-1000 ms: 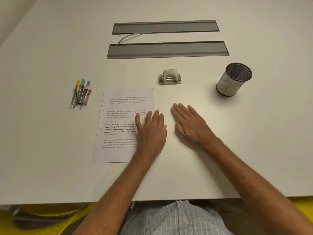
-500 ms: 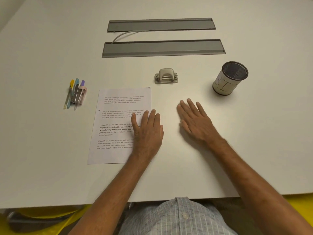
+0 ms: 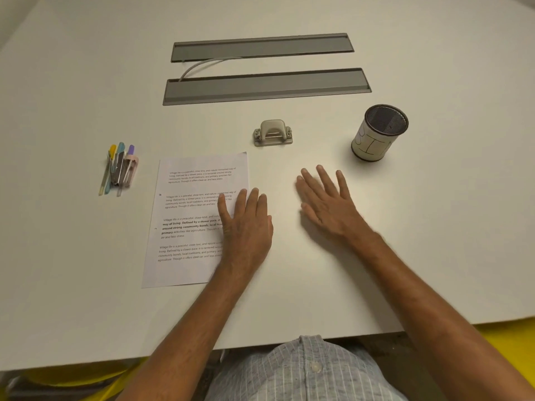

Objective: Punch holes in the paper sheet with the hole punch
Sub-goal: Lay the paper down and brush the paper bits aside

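A printed paper sheet [image 3: 191, 209] lies flat on the white table [image 3: 72, 256], left of centre. My left hand [image 3: 246, 227] rests flat on the sheet's right edge with straight fingers. A small beige hole punch [image 3: 273, 132] stands beyond the sheet's top right corner, untouched. My right hand [image 3: 327, 204] hovers or rests just over the bare table to the right of the sheet, fingers spread and slightly blurred, below and to the right of the punch. It holds nothing.
A mesh pen cup [image 3: 379, 133] wrapped in white paper stands at the right. A bundle of coloured pens and clips [image 3: 120, 169] lies left of the sheet. Two grey cable trays [image 3: 266, 85] with a white cable sit at the back. The table's front edge is near my body.
My right hand has slid forward and to the right, spreading its fingers. My left hand has stayed on the sheet.
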Action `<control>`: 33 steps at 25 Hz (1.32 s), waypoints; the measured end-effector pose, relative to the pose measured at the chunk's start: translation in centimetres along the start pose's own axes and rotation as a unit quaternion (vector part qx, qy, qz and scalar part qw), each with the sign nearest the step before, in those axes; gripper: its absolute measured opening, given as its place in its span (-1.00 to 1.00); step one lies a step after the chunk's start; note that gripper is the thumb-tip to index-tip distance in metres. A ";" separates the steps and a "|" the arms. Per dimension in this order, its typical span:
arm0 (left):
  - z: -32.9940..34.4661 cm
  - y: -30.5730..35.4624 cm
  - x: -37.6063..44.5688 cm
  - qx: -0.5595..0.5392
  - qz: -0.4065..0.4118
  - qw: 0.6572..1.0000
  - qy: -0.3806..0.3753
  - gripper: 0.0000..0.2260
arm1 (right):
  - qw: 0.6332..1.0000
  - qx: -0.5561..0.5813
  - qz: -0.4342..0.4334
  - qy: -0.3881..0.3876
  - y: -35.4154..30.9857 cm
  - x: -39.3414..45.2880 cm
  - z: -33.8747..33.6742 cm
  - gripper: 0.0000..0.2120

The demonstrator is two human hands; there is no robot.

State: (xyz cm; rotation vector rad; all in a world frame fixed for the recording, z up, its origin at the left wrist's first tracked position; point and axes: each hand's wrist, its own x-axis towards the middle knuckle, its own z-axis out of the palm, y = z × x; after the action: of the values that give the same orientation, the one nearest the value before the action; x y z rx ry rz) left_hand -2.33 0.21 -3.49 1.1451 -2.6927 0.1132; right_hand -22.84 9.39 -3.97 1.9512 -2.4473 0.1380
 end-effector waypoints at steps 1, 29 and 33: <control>-0.1 0.5 0.4 -0.013 0.005 1.000 0.005 -0.57 | 1.000 0.015 0.008 0.005 -0.1 -0.5 -0.2 -0.38; 3.1 5.2 5.0 -0.137 0.014 0.990 -0.022 -0.51 | 0.965 0.106 0.240 0.015 -2.5 -2.0 1.3 -0.24; 3.2 5.0 4.9 -0.131 0.020 0.991 -0.011 -0.58 | 0.984 0.139 0.113 0.000 -1.9 1.6 1.0 -0.37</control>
State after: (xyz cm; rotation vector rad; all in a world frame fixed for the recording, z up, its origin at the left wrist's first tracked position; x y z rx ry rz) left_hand -9.77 -0.29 -5.45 1.0177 -2.6500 -0.2426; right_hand -21.29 7.33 -4.77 1.7477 -2.7724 0.5074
